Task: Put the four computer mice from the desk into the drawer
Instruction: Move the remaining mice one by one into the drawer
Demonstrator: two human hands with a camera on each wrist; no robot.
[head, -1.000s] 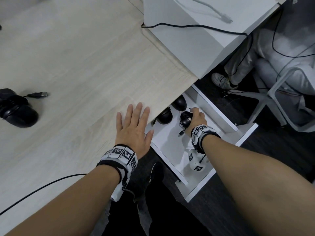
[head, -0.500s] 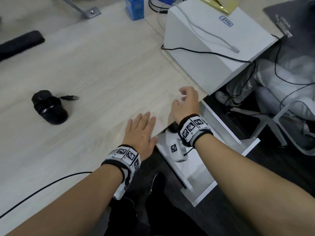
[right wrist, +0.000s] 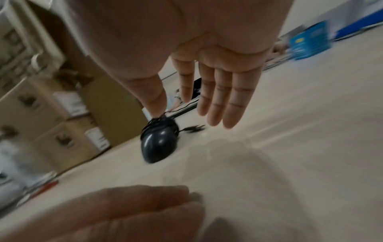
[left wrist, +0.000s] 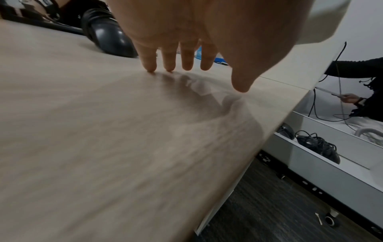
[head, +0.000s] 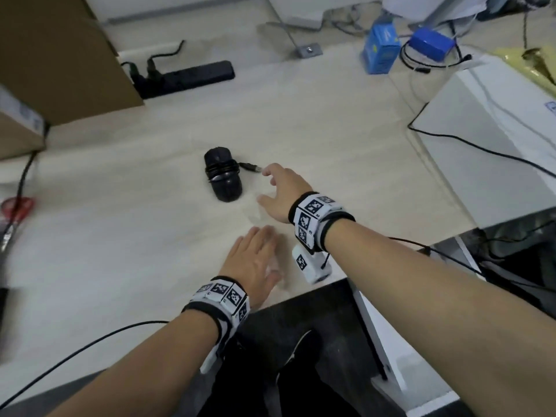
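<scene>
One black mouse [head: 223,177] lies on the light wooden desk [head: 120,251], its cable wound round it and the USB plug [head: 252,167] sticking out to the right. My right hand [head: 266,188] hovers just right of that mouse, open, fingers spread, holding nothing; the right wrist view shows the mouse [right wrist: 158,144] below the fingers [right wrist: 219,104]. My left hand [head: 255,260] lies flat near the desk's front edge, fingertips [left wrist: 151,65] touching the wood. The open white drawer [left wrist: 323,170] under the desk's right end holds two visible black mice [left wrist: 319,147] with tangled cables.
A black power strip [head: 192,75] and a cardboard box [head: 60,55] stand at the back left, blue boxes [head: 380,52] at the back right. A white box [head: 493,139] fills the right side. Red-handled scissors [head: 16,207] lie far left. Another person's hand [left wrist: 350,98] is beyond the drawer.
My right hand has let go of a mouse in the drawer, risen out and swung left over the desk to the last mouse. My left hand has stayed flat on the desk.
</scene>
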